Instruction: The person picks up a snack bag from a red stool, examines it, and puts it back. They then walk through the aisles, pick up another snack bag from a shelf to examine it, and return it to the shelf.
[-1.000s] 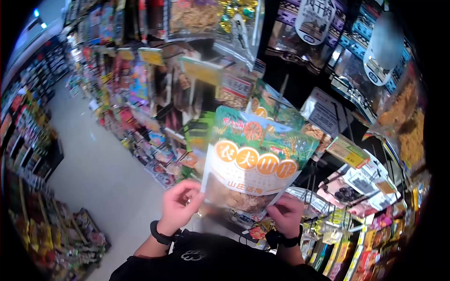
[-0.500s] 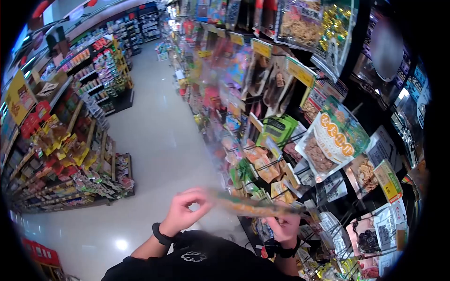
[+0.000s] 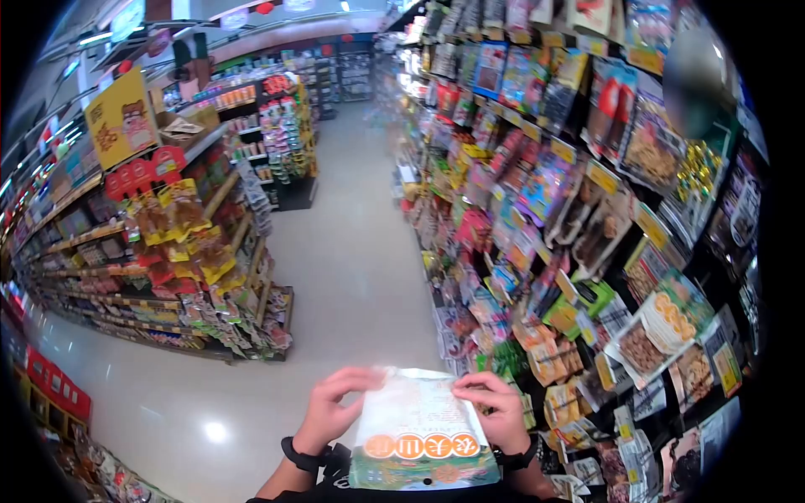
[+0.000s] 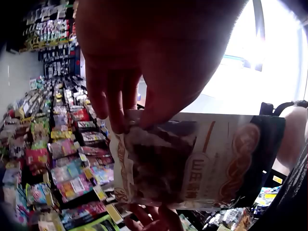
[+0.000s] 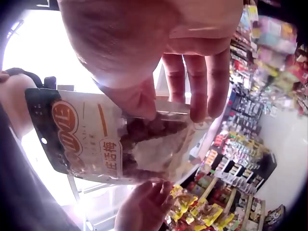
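A snack pouch in white, green and orange is held low before my chest. Its back faces up in the head view, and the orange lettering stands upside down toward my body. My left hand pinches the pouch's left edge between thumb and fingers. At the opposite edge, my right hand grips it near the far end. Both wrist views show the front of the pouch, where a clear window reveals dark brown pieces. The thumbs lie on this front side, close to the window.
On the right, a tall rack of hanging snack packets runs along the aisle. A matching pouch hangs there. A shelf unit with yellow packets stands at left, and pale floor lies between.
The view has swung rightward-to-aisle, so the rack sits farther right. The pouch was upright with its front showing, then edge-on and blurred; now it is flipped over, still between both hands.
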{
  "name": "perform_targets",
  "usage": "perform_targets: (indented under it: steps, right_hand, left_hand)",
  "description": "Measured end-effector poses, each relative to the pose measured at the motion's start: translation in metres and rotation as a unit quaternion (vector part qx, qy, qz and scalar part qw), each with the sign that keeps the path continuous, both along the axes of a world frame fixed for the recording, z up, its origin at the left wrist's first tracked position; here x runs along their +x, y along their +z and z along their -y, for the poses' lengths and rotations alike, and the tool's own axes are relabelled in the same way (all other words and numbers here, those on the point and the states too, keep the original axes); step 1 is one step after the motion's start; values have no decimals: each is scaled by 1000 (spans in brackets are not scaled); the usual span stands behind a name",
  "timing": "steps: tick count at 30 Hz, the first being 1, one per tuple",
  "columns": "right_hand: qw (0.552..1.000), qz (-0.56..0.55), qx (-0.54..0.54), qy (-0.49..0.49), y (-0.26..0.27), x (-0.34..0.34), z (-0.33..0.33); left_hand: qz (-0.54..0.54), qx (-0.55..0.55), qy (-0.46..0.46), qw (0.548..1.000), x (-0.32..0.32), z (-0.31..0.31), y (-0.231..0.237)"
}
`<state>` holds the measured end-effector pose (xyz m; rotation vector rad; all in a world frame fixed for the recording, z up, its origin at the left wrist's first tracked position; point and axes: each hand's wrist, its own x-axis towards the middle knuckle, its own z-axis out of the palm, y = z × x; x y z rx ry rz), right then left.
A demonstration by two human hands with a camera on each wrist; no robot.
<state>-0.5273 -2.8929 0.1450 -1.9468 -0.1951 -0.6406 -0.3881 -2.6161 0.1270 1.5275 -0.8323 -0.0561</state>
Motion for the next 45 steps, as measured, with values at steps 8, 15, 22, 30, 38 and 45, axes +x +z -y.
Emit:
perform_targets:
  steps: [8, 15, 22, 30, 38, 45]
  right_hand:
    - [990, -97, -46, 89, 1, 78, -93]
    - [985, -77, 12, 152, -7, 156, -171]
    - [957, -49, 1, 287, -33, 239, -223]
    - [885, -49, -73, 457, -33, 365, -283]
    - [799, -6, -66, 597, -21, 467, -346]
    - [733, -43, -103, 672, -47, 508, -387]
  left_hand:
    - [22, 125, 135, 983, 40, -131, 10]
    - [53, 142, 169, 974, 48, -216, 15]
    - [10, 193, 258, 946, 49, -267, 16]
    - [-97, 232, 404, 879, 67, -294, 15]
    - [-98, 212, 576, 783, 110, -302, 23]
    - [-138, 193, 635, 735, 114, -311, 2]
